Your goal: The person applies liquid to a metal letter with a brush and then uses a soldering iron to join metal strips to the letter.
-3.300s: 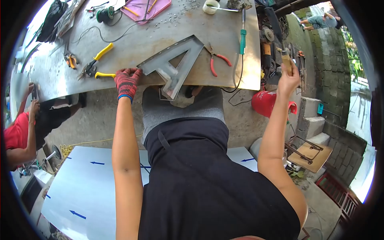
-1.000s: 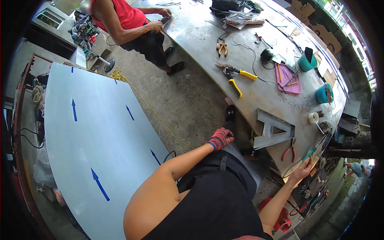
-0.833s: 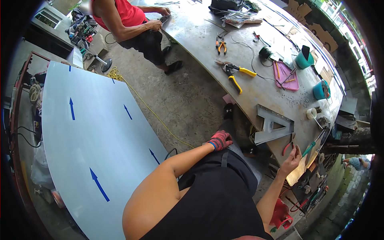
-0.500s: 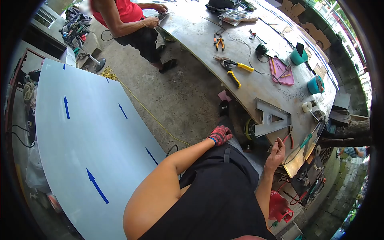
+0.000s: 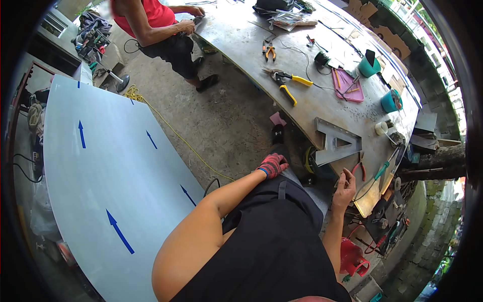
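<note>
My left hand point(image 5: 273, 165), in a red and black knitted glove, rests on my thigh with its fingers laid over the dark trousers. My bare right hand point(image 5: 344, 189) is raised beside the near edge of the worktable point(image 5: 302, 113). Its fingers are bent together towards the thumb; whether something small is between them I cannot make out. Just beyond it, a grey metal letter A point(image 5: 340, 146) lies at the table edge. Red-handled pliers point(image 5: 359, 167) lie close to that hand, with a green-handled tool point(image 5: 381, 171) to their right.
Yellow-handled snips point(image 5: 288, 83), orange pliers point(image 5: 270, 52), a pink tray point(image 5: 348, 86) and teal cups point(image 5: 369, 66) are on the table. A co-worker in red point(image 5: 146, 22) stands at its far left. A large sheet with blue arrows point(image 5: 115, 166) fills the left side. A red gas cylinder point(image 5: 351, 257) stands lower right.
The whole view has shifted slightly, so the table and tools appear a little further left. My left hand stays on my thigh, and my right hand remains raised with its fingers bent.
</note>
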A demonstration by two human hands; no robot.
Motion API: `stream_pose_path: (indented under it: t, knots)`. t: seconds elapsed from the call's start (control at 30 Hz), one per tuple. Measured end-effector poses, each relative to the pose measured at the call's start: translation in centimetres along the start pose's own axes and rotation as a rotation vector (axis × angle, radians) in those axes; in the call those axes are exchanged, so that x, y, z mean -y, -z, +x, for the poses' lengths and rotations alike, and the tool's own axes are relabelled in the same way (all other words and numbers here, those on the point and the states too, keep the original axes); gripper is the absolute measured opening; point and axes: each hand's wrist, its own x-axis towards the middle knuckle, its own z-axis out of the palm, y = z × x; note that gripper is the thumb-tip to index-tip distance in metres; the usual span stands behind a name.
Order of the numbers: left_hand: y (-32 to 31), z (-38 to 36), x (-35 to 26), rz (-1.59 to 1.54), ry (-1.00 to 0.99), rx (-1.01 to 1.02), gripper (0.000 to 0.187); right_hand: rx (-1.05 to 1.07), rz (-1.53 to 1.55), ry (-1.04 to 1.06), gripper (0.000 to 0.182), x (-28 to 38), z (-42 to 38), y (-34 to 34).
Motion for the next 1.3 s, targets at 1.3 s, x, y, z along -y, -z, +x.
stream_pose_path:
  t: [1.3]
  knots:
    - [-0.7, 0.6, -6.8, 0.015, -0.016, 0.046, 0.037, 0.047, 0.014, -0.016, 0.018, -1.4, -1.9, -0.8]
